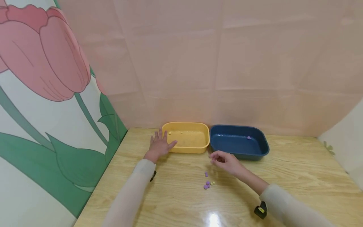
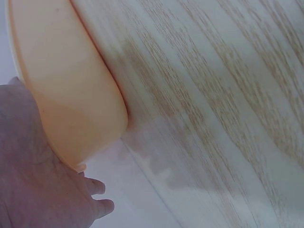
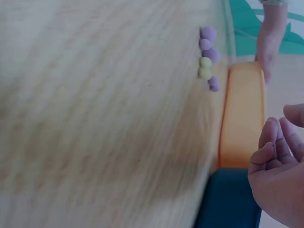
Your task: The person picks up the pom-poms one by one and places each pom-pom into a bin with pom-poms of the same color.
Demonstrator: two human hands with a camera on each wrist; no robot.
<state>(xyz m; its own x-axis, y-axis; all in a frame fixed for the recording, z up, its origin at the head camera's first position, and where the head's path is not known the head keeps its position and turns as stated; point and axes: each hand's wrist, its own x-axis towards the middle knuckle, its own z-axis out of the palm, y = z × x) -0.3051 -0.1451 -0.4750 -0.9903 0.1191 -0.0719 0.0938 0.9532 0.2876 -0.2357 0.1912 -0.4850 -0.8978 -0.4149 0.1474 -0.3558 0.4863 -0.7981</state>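
Note:
My left hand point(image 1: 158, 146) is spread over the left end of a yellow tray point(image 1: 185, 150), its fingers straight. In the left wrist view the hand point(image 2: 45, 166) touches that tray's rim. My right hand point(image 1: 228, 162) hovers by the near left corner of a dark blue tray point(image 1: 239, 155), fingers loosely bent. Its thumb and fingertips look apart in the right wrist view, and nothing shows between them. Small purple balls point(image 1: 208, 183) and yellow balls point(image 1: 214, 183) lie on the table in front of the trays.
The wooden table point(image 1: 175, 195) meets a pink-covered wall point(image 1: 181, 63) right behind the trays. A few small yellow balls point(image 1: 181, 133) lie in the yellow tray, and one purple ball point(image 1: 248, 137) in the blue tray. A flower-painted wall point(image 1: 85, 164) borders the left.

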